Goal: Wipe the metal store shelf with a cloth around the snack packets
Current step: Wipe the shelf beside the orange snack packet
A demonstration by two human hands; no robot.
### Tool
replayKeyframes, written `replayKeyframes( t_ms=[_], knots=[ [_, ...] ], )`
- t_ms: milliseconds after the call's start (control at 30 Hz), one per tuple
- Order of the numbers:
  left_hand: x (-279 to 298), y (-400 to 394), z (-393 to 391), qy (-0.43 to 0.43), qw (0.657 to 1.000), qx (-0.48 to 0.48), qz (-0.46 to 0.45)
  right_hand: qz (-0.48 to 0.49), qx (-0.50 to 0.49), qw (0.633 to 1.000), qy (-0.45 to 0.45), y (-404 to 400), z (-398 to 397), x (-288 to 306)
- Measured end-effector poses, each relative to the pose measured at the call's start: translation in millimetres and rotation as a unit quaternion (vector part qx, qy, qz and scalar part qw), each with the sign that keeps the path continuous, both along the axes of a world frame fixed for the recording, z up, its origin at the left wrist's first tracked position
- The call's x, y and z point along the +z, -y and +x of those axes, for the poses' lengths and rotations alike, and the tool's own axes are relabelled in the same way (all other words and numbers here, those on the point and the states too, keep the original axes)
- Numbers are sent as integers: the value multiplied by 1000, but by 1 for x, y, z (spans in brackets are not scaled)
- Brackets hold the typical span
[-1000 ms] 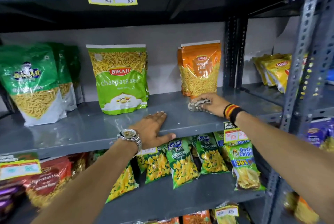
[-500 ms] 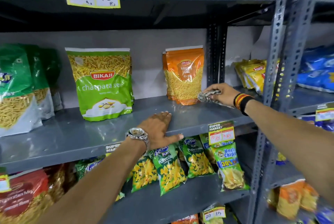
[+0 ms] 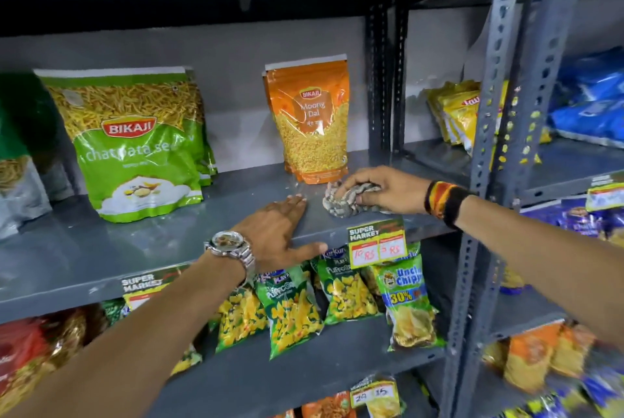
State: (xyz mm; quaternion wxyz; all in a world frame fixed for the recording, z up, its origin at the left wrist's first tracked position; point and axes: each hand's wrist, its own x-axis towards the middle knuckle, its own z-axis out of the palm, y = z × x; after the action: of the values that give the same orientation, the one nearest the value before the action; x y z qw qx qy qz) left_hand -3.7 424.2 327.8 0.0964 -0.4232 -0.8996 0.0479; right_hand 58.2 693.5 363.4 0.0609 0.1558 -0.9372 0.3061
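On the grey metal shelf (image 3: 101, 248), right at the front edge, the right hand (image 3: 388, 191) is clamped around a bunched-up grey patterned cloth (image 3: 344, 199), pressing it onto the metal just in front of the upright orange Moong Dal pouch (image 3: 309, 120). The left hand (image 3: 277, 232) lies flat and spread on the shelf, fingers apart and gripping nothing, thumb hooked over the front lip — it looks like a brace while the other hand works. A silver wristwatch (image 3: 229, 245) sits on that wrist, a striped band (image 3: 445, 201) on the other.

The cloth sits close to the base of the orange pouch, near enough that I can't say whether they touch. That's the danger spot: a stroke pushed backward could catch the pouch's foot and tip it against the wall or knock it flat. The big green Bikaji sev packet (image 3: 135, 147) stands well to the left, with a bare run of shelf between it and the left hand, so a long sweep leftward would first meet the braced hand's fingertips, then that packet.

One more thing — the yellow-and-green price tag (image 3: 376, 242) hangs on the front lip directly below the cloth, and a wipe dragged off the edge could peel it loose.
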Motion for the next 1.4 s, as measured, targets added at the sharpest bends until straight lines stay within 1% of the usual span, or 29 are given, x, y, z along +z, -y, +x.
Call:
replayKeyframes(
  t_ms=[67,100,200,333,400,500,567,633,700,733,833,900,1067,1167,1233,1400],
  knots=[
    [-1,1,1,0,1000,-3,4,6,38,999,3,-10,21,4],
    [-1,1,1,-3,1000,-3,7,-3,30,999,-11,-17,24,9],
    [0,-1,0,-7,1000,6,12,-32,-55,996,-65,-39,12,22],
    [0,-2,-1,-4,1000,3,12,-19,-129,991,-32,-41,3,7],
    [-1,-1,-2,-1,1000,2,13,-7,-95,994,-47,-31,22,-2],
    [-1,-5,0,3,1000,-9,11,22,-36,998,-48,-23,57,-6],
    [1,-17,3,4,1000,-16,11,2,-62,995,-77,-28,56,1],
    [7,-33,6,15,1000,-18,7,-57,-135,982,-117,-36,34,13],
    [15,-51,7,25,1000,-16,5,-109,-189,968,-122,-48,1,23],
    [18,-59,8,28,999,-17,7,-121,-215,962,-121,-53,-16,26],
    [17,-74,11,40,999,-16,20,-116,-285,942,-136,-73,-62,26],
    [12,-78,14,59,998,-10,22,-121,-307,934,-137,-86,-90,26],
    [6,-79,8,69,997,-4,27,-113,-325,934,-95,-119,-156,21],
    [1,-80,1,43,998,-18,40,-125,-332,933,-68,-131,-188,17],
    [-2,-80,-2,33,998,-27,47,-141,-316,937,-42,-134,-204,11],
    [-2,-80,1,38,998,-27,47,-113,-260,959,12,-129,-223,10]
  ],
)
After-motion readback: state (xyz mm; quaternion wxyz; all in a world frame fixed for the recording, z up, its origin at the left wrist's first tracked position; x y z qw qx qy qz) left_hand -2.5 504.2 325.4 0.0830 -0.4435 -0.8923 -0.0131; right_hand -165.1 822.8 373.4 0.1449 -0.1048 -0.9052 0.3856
